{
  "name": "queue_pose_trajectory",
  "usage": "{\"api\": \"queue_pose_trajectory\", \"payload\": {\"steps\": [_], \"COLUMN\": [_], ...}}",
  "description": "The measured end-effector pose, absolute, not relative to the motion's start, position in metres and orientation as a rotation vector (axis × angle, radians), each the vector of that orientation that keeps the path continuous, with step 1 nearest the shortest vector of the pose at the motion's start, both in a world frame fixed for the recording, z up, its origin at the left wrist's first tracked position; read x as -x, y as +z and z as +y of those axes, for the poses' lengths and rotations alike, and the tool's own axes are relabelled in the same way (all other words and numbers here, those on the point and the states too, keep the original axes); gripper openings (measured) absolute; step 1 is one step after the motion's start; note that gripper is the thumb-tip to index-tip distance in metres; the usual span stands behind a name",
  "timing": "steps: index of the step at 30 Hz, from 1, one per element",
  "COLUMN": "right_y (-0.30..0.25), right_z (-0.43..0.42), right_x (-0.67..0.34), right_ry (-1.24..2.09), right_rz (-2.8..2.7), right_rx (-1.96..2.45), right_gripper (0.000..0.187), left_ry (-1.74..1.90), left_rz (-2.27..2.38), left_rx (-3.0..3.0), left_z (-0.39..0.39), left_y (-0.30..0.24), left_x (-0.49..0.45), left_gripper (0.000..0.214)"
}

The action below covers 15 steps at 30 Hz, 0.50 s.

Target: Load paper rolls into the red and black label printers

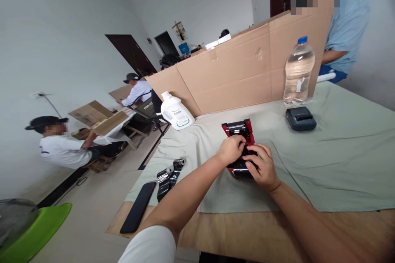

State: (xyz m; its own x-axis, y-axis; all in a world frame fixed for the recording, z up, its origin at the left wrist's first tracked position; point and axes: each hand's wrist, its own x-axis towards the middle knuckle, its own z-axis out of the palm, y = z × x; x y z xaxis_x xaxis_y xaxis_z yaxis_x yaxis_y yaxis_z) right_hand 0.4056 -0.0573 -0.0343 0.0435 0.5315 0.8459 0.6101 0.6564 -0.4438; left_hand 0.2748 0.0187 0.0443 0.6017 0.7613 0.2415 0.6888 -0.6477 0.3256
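Note:
A red and black device, which looks like a small label printer point(236, 126), lies opened up on the cloth-covered table. Over its left side, my left hand point(231, 149) has its fingers curled down into the mechanism; whatever they pinch is hidden. My right hand point(263, 167) lies over the right side, fingers stretched and apart, with fingertips at the inner parts. Shiny black material shows at the device's near end, below my hands. Left of my left forearm are two partly unwound black ribbon rolls point(163, 183) and a black phone point(138, 207).
A white jug point(175, 111) and a clear bottle with a blue cap point(299, 72) stand before a cardboard screen point(228, 78). A dark grey boxy device point(300, 119) sits at right. The table's wooden front edge point(234, 230) is bare. Other people sit at left and beyond the screen.

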Motion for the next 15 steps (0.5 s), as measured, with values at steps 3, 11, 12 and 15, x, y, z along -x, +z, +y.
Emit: {"api": "queue_pose_trajectory", "payload": {"steps": [3, 11, 12, 15], "right_y": [-0.034, -0.032, -0.032, -0.032], "right_z": [-0.058, -0.061, -0.061, -0.061], "right_x": [-0.405, -0.403, -0.402, -0.402], "right_ry": [-0.106, -0.203, -0.209, -0.197], "right_rz": [-1.596, -1.583, -1.581, -1.591], "right_rx": [0.98, 1.029, 1.032, 1.033], "right_gripper": [0.017, 0.014, 0.014, 0.014], "left_ry": [1.14, 1.206, 1.217, 1.223], "left_rz": [1.225, 1.074, 1.06, 0.997], "left_rx": [-2.661, -2.532, -2.495, -2.43], "left_z": [0.017, 0.025, 0.018, -0.008], "left_y": [0.045, 0.041, 0.038, 0.022], "left_x": [-0.267, -0.244, -0.241, -0.232], "left_gripper": [0.024, 0.055, 0.054, 0.047]}}
